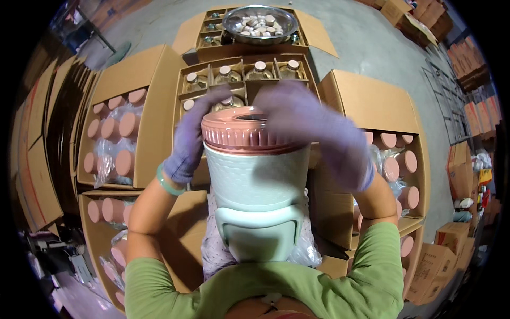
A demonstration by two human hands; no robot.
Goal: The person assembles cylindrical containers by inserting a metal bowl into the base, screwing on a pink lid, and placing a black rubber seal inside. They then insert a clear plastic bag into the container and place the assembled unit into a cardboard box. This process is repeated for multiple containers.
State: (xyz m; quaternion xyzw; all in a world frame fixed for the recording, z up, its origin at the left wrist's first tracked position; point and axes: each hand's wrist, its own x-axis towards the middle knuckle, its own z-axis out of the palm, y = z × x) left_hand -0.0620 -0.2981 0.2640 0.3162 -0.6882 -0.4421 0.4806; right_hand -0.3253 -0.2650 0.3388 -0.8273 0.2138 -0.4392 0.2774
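A mint-green bucket-like container (pixel 257 178) stands upright in front of my body, a curved handle-like piece (pixel 259 218) low on its near side. On its top sits a ribbed pink lid (pixel 231 135) with a dark opening in the middle. My left hand (pixel 191 135), in a purple glove, cups the lid's left side, its fingers bent over the far rim and slightly blurred. Over the right part of the lid is my right hand (pixel 303 114), gloved alike and smeared by motion. Its fingertips cannot be made out, nor whether they hold anything.
Beyond the container, a divided carton (pixel 207 68) holds glass bottles with pale caps. A metal bowl (pixel 229 31) of small round caps rests on another carton. Open cartons of pink-topped items flank me, left (pixel 151 90) and right (pixel 372 101). Flattened cardboard (pixel 40 154) leans at far left.
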